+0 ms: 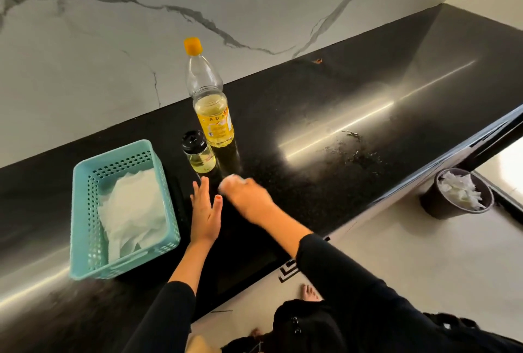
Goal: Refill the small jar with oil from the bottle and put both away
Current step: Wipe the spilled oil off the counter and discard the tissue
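Note:
A clear plastic oil bottle (210,103) with an orange cap and yellow label stands upright on the black counter, about a third full. Just in front of it stands the small glass jar (199,156) with a black lid, holding some oil. My left hand (205,212) lies flat and open on the counter, fingertips just short of the jar. My right hand (249,195) is blurred and closed on a white wad of tissue (232,179), pressed to the counter right of the jar.
A turquoise perforated basket (85,211) with white paper towels sits left of my hands. Wet smears (356,151) mark the counter to the right. A dark bin (441,208) full of used tissue stands on the floor beyond the counter edge. A marble wall backs the counter.

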